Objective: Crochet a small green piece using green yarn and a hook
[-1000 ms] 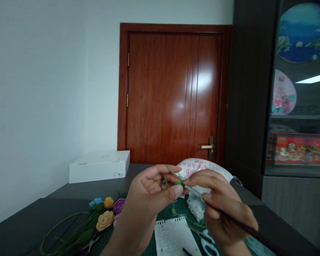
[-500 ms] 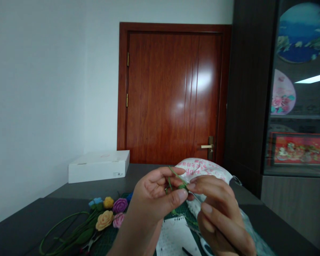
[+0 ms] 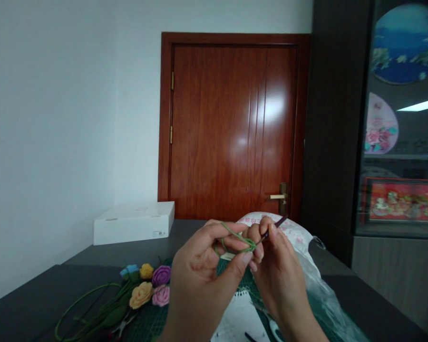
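Observation:
My left hand [image 3: 203, 270] is raised in front of me, thumb and fingers pinched on a small green crochet piece [image 3: 248, 244]. Green yarn [image 3: 230, 229] loops over its forefinger. My right hand [image 3: 276, 270] meets it from the right, fingers closed round a dark crochet hook [image 3: 276, 224] whose end points up and to the right. The two hands touch at the green piece. The hook's tip is hidden among the fingers.
Crocheted flowers [image 3: 146, 285] with green stems [image 3: 89, 308] lie at the left on a green cutting mat [image 3: 150, 318]. A white box [image 3: 133, 222] stands at the back of the dark table [image 3: 28, 304]. A plastic bag [image 3: 303, 237], notepad [image 3: 235, 320] and scissors sit beneath my hands. A door is behind.
My right hand has turned over: the hook's handle, which pointed down to the right, now points up and right. Both hands stay together on the green piece.

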Available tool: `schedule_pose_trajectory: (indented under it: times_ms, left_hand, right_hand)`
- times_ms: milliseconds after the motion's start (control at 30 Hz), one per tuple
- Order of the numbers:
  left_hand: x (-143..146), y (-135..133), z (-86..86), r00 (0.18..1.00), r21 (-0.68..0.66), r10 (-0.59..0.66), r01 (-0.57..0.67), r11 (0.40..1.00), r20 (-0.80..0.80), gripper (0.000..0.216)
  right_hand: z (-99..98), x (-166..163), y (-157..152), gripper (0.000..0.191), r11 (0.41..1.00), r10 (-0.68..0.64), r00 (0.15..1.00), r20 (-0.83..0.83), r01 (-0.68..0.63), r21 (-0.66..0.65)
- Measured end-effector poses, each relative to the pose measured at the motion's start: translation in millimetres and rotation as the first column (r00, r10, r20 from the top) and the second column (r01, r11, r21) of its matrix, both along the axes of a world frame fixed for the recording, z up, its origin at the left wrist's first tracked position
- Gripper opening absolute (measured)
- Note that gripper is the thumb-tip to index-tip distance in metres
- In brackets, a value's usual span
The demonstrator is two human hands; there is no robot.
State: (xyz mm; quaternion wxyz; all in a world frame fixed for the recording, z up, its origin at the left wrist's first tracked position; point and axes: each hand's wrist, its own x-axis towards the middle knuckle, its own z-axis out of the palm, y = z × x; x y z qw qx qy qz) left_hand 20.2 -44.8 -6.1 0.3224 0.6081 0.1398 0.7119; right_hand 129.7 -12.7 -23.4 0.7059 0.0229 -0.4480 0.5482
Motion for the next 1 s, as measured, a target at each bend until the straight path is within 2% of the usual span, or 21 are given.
schedule_pose_trajectory:
  times_ms: [133,267,333,467,600,700,900,1000]
  left_hand:
    - [-0.9,-1.1,1.4,0.989,0.177,0.145,-0.135,0.975,-0.041,0.040]
    - [-4.2,-1.4,1.9,0.954,0.234,0.282,-0.252,0.939,-0.103,0.042]
    - [-5.9,-1.8,1.3,0.943,0.225,0.310,-0.278,0.934,-0.123,0.037]
    - [-9.4,-2.2,-0.9,0.924,0.167,0.351,-0.326,0.931,-0.152,0.027]
    - [-12.5,-1.3,-1.4,0.903,0.210,0.385,-0.346,0.915,-0.189,0.029]
    - [-13.0,-1.8,0.7,0.878,0.226,0.429,-0.383,0.896,-0.213,0.028]
    - [-11.9,-4.4,1.6,0.835,0.277,0.495,-0.429,0.860,-0.242,0.027]
    - [-12.3,-4.9,0.5,0.835,0.282,0.491,-0.423,0.861,-0.248,0.028]
  right_hand:
    - [-0.1,2.9,-1.1,0.024,0.994,-0.085,0.996,0.002,0.085,0.063]
    - [1.3,3.4,-3.9,0.024,0.969,-0.213,0.977,0.025,0.208,0.130]
    - [1.9,4.6,-4.5,0.023,0.930,-0.314,0.949,0.029,0.302,0.208]
    - [1.8,10.5,-4.9,0.016,0.796,-0.526,0.850,0.014,0.486,0.361]
    - [1.8,17.9,-6.3,0.012,0.650,-0.666,0.746,-0.006,0.584,0.485]
    - [3.1,23.0,-8.7,0.011,0.548,-0.735,0.678,-0.016,0.607,0.576]
    - [4.3,34.3,-11.2,0.015,0.282,-0.870,0.490,-0.044,0.571,0.771]
    - [1.8,37.0,-10.0,0.023,0.234,-0.884,0.465,-0.044,0.523,0.820]
